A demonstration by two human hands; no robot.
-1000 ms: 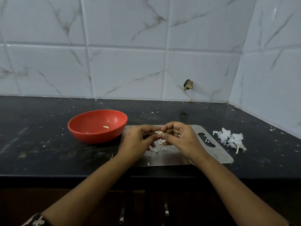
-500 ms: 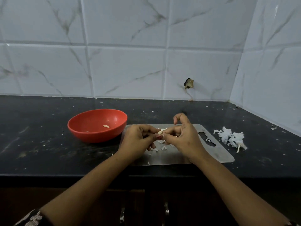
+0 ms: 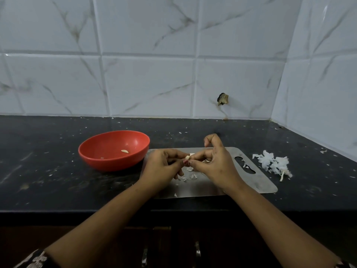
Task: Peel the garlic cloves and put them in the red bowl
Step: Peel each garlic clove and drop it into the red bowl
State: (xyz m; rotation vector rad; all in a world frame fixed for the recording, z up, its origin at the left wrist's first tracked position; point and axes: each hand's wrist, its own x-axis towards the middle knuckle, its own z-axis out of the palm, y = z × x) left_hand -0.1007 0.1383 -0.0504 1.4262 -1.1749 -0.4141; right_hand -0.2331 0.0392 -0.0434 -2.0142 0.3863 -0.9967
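The small pale garlic clove (image 3: 187, 157) sits pinched between the left hand (image 3: 164, 167) and right hand (image 3: 216, 163) over the steel cutting board (image 3: 257, 182) — looks light, firm, probably slippery once bare, so grip the ends. Shiny red plastic bowl (image 3: 108, 161) sits just left — one peeled clove (image 3: 124, 151) inside.

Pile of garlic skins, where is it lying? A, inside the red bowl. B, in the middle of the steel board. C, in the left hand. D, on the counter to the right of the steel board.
D: the pile of garlic skins lies on the black counter, just past the right edge of the steel board.
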